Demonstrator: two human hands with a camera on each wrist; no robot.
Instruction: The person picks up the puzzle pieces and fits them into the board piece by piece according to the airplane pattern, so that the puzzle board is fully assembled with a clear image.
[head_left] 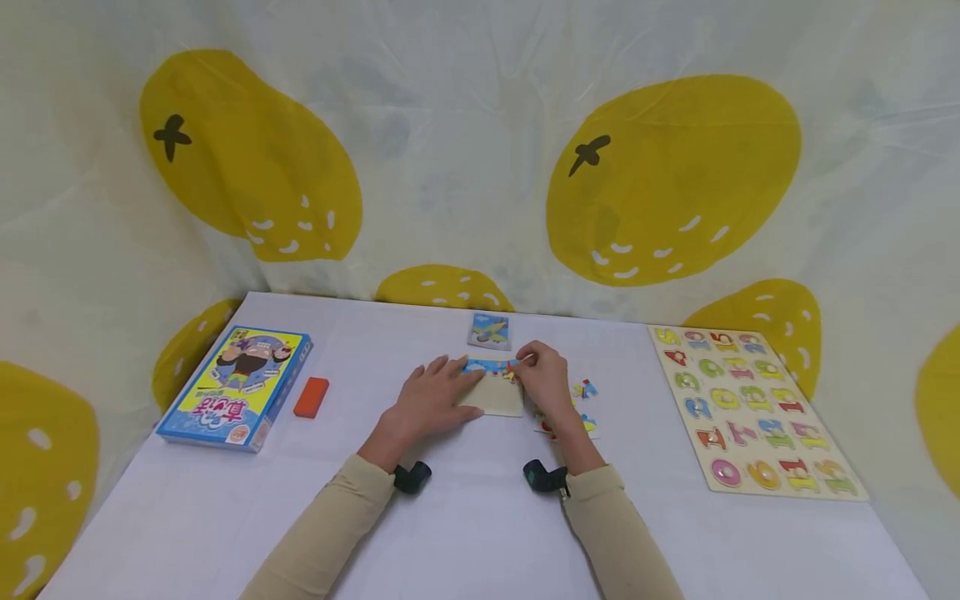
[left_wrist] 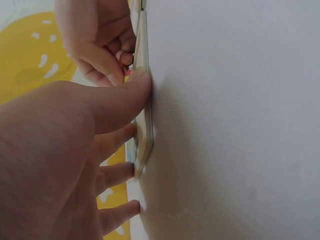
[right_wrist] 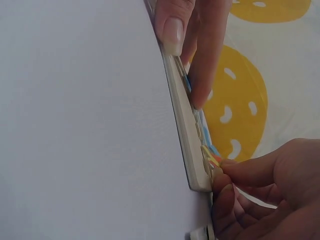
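A small wooden jigsaw board point(head_left: 501, 401) lies flat at the middle of the table, with blue picture pieces point(head_left: 476, 365) along its far edge and bare wood nearer me. My left hand point(head_left: 432, 398) rests on the board's left side; its fingers are extended, with the thumb on the near edge in the left wrist view. At the board's far right corner, my right hand point(head_left: 545, 383) pinches a red and yellow jigsaw piece point(right_wrist: 214, 159) between thumb and fingers, low over the tray. Partly behind the right wrist lie several loose jigsaw pieces point(head_left: 587, 389).
Beyond the board lies a small square picture of an airplane point(head_left: 490, 332). To the left are a blue and yellow game box point(head_left: 238, 385) and an orange-red block point(head_left: 311, 397). A wooden number puzzle point(head_left: 750, 408) lies to the right. Patterned cloth point(head_left: 450, 167) hangs behind the table.
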